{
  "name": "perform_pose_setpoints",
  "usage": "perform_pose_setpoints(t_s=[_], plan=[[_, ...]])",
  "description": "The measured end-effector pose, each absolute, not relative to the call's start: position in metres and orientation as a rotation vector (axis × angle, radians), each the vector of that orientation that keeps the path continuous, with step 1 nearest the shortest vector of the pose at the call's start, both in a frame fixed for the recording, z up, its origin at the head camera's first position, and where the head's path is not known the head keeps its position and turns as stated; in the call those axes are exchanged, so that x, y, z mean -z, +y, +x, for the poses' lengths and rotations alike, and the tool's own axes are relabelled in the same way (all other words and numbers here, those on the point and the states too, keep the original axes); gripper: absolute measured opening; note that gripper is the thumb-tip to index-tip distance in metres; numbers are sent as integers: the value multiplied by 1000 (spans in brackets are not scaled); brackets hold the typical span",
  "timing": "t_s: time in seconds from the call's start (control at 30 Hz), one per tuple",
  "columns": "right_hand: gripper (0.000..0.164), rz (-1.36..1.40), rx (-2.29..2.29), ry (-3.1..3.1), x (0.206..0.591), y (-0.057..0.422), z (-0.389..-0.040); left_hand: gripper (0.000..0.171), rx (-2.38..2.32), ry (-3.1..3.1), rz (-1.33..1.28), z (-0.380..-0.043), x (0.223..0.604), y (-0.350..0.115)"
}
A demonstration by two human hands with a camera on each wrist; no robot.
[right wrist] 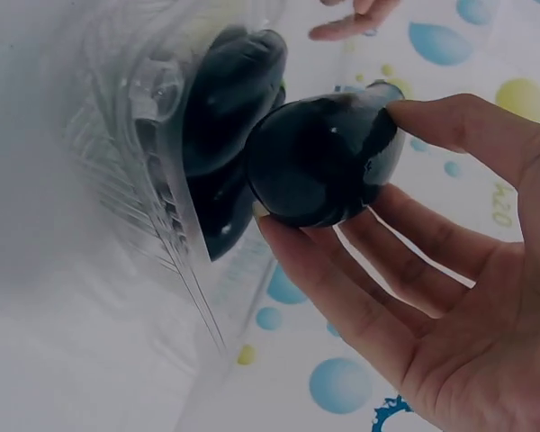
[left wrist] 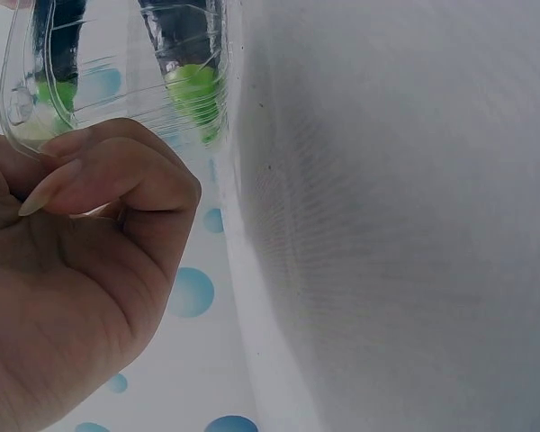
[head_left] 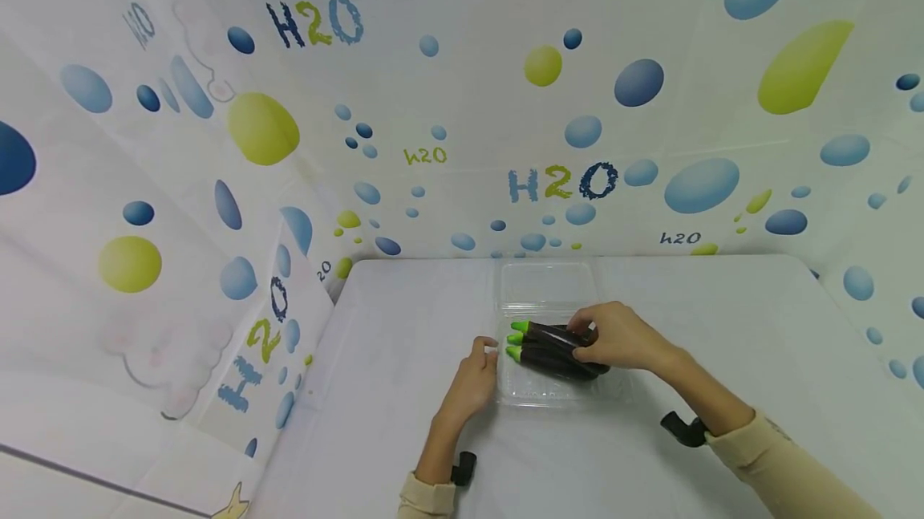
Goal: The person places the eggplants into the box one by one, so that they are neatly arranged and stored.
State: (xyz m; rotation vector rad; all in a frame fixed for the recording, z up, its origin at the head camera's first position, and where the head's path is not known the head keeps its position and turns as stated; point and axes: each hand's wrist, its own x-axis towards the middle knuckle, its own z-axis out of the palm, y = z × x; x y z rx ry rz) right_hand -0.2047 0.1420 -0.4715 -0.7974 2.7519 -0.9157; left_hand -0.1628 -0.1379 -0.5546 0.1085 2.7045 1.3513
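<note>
A clear plastic clamshell container (head_left: 530,392) stands on the white table with its lid (head_left: 547,282) folded open toward the wall. Dark glossy eggplants (head_left: 552,362) with bright green stems lie side by side in its base, stems pointing left. My left hand (head_left: 472,383) pinches the container's left rim, fingers curled in the left wrist view. From above, my right hand (head_left: 617,336) grips one eggplant (right wrist: 324,162) by its thick end between thumb and fingers. In the right wrist view, other eggplants (right wrist: 234,94) sit beside it against the container wall.
The white tabletop (head_left: 404,318) spreads to both sides of the container. Behind it rises a white backdrop (head_left: 469,102) printed with blue and green bubbles and H2O lettering. Each wrist carries a black camera mount (head_left: 682,428).
</note>
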Motion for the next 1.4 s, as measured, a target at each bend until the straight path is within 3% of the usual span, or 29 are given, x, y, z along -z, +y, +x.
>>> perform_pose_setpoints(t_s=[1.4], plan=[[33,-942,484,2824,495,118,-185,36,-1355,2721,117,-163,553,-137]])
